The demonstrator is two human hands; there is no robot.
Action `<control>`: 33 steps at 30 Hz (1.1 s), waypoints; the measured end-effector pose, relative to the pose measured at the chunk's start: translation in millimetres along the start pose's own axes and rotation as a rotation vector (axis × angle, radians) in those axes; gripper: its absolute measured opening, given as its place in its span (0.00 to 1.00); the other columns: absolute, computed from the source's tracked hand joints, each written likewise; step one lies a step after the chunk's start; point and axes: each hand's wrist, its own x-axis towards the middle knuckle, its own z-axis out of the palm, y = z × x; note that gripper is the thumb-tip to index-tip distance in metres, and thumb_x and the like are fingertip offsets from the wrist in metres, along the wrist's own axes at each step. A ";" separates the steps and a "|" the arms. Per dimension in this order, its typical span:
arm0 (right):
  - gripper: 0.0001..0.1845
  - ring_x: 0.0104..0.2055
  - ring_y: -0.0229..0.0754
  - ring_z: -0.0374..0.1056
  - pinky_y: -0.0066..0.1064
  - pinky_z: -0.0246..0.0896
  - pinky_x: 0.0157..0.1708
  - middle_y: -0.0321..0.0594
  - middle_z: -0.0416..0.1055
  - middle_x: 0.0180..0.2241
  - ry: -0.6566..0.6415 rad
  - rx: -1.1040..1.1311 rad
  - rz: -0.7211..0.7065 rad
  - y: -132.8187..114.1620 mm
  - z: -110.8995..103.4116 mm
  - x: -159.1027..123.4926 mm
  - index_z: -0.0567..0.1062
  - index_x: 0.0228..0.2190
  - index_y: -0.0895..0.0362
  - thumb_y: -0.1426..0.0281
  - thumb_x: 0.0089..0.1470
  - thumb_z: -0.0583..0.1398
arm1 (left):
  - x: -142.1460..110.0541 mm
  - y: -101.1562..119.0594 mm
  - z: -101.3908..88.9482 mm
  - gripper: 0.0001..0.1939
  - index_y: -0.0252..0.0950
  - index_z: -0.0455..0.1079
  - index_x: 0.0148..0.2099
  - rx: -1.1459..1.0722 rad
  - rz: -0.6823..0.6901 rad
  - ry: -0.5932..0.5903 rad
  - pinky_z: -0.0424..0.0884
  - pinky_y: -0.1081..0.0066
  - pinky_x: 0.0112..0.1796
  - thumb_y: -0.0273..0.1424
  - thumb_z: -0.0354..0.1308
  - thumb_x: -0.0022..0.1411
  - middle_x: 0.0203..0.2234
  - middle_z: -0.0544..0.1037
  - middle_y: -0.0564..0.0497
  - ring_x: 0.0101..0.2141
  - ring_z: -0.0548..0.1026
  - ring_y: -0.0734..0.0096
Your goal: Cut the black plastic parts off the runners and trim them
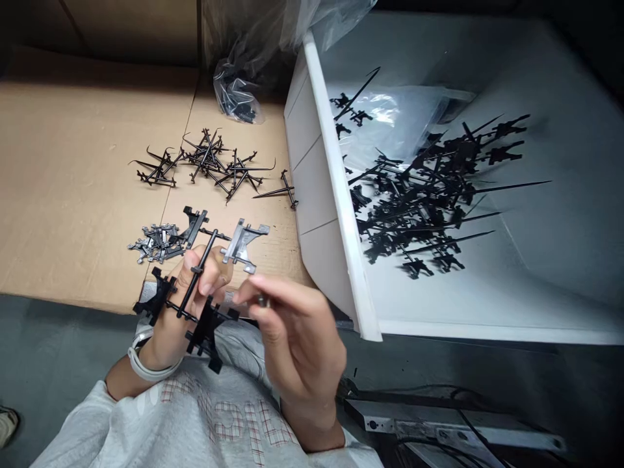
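Cardboard [73,162] bears loose clips [158,242] at nine o'clock and bare stems [207,156] at ten, seemingly done; at eight our left hand [210,268] grips a four-clip frame [195,279], our right hand's [305,338] hold we cannot tell, and at three the bin [316,188] leaves many frames [419,201] outstanding.

The head view looks forward and down (fairly close) over the left hand [211,272] and right hand [303,335].
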 end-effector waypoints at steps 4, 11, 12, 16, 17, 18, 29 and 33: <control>0.25 0.42 0.43 0.82 0.34 0.84 0.38 0.40 0.84 0.46 0.117 0.000 0.030 0.2 -5.4 -0.2 0.72 0.65 0.44 0.75 0.73 0.61 | 1.8 0.1 -4.5 0.34 0.40 0.53 0.24 -0.048 -0.017 -0.017 0.56 0.66 0.26 0.51 0.67 0.69 0.19 0.47 0.59 0.23 0.49 0.71; 0.27 0.46 0.43 0.83 0.33 0.85 0.42 0.40 0.84 0.50 0.071 -0.048 -0.007 5.5 -10.6 8.6 0.71 0.68 0.43 0.74 0.73 0.61 | -5.9 1.5 -9.8 0.31 0.40 0.52 0.26 -0.076 -0.042 -0.154 0.56 0.64 0.25 0.48 0.62 0.75 0.20 0.46 0.59 0.22 0.45 0.72; 0.28 0.48 0.44 0.84 0.34 0.86 0.44 0.40 0.84 0.53 0.064 -0.061 -0.017 6.7 -11.2 8.4 0.71 0.68 0.43 0.75 0.73 0.61 | -7.2 1.1 -10.7 0.30 0.40 0.53 0.26 -0.088 -0.030 -0.168 0.56 0.64 0.25 0.47 0.61 0.76 0.20 0.47 0.59 0.22 0.45 0.72; 0.28 0.50 0.45 0.84 0.38 0.85 0.48 0.40 0.83 0.56 0.072 -0.116 -0.061 9.2 -12.7 7.3 0.73 0.67 0.44 0.77 0.71 0.62 | -10.2 -0.2 -12.3 0.26 0.40 0.60 0.27 -0.105 -0.029 -0.181 0.55 0.63 0.26 0.44 0.59 0.77 0.21 0.49 0.59 0.22 0.45 0.71; 0.29 0.49 0.45 0.84 0.38 0.85 0.47 0.40 0.83 0.55 0.078 -0.123 -0.070 9.2 -12.7 7.6 0.73 0.67 0.44 0.77 0.71 0.62 | -10.4 -0.1 -12.0 0.25 0.40 0.62 0.28 -0.106 -0.033 -0.182 0.55 0.63 0.26 0.44 0.60 0.77 0.21 0.50 0.58 0.22 0.46 0.71; 0.29 0.48 0.45 0.84 0.38 0.85 0.46 0.40 0.84 0.54 0.081 -0.127 -0.080 9.1 -12.6 8.0 0.73 0.67 0.44 0.77 0.71 0.62 | -10.7 0.3 -11.6 0.25 0.40 0.63 0.28 -0.104 -0.039 -0.183 0.55 0.63 0.26 0.44 0.60 0.77 0.21 0.51 0.58 0.22 0.47 0.71; 0.29 0.45 0.45 0.83 0.38 0.85 0.44 0.40 0.84 0.50 0.077 -0.124 -0.128 9.4 -9.5 12.3 0.74 0.66 0.44 0.79 0.71 0.60 | -14.4 5.9 -6.1 0.28 0.40 0.58 0.27 -0.063 -0.077 -0.257 0.55 0.63 0.29 0.47 0.54 0.79 0.21 0.51 0.57 0.23 0.51 0.70; 0.26 0.46 0.45 0.83 0.39 0.85 0.44 0.40 0.84 0.49 0.094 -0.114 -0.126 9.2 -7.7 11.8 0.74 0.65 0.44 0.78 0.72 0.59 | -14.1 1.3 -8.8 0.30 0.40 0.57 0.26 -0.054 -0.091 -0.260 0.55 0.63 0.29 0.49 0.56 0.77 0.21 0.57 0.56 0.23 0.50 0.71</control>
